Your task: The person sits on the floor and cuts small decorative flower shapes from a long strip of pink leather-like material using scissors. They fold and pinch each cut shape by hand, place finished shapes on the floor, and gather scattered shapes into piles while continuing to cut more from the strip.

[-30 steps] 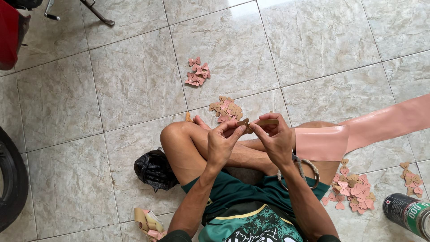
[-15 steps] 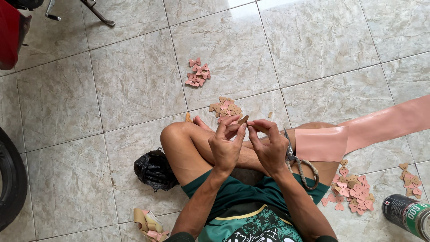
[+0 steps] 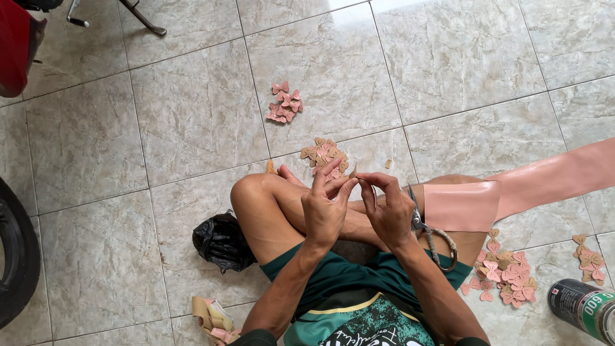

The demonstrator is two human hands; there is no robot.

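Observation:
I sit cross-legged on a tiled floor. My left hand point(image 3: 325, 206) and my right hand point(image 3: 388, 208) meet above my knees, both pinching one small tan and pink cut-out piece point(image 3: 352, 173) between the fingertips. A wide pink strip of material point(image 3: 512, 192) lies draped over my right knee and runs off to the right. Scissors with wrapped handles point(image 3: 432, 237) rest on my right thigh, just beside my right hand.
Piles of small pink and tan cut-outs lie ahead on the floor point(image 3: 285, 102), point(image 3: 325, 154), and to my right point(image 3: 506, 272), point(image 3: 589, 256). A black bag point(image 3: 221, 240) sits by my left knee. A spray can point(image 3: 583, 307) lies at lower right. Scraps point(image 3: 214, 317) lie at lower left.
Both hands have drawn closer together and shifted slightly toward my body. The small piece is now held upright between the fingertips of both hands.

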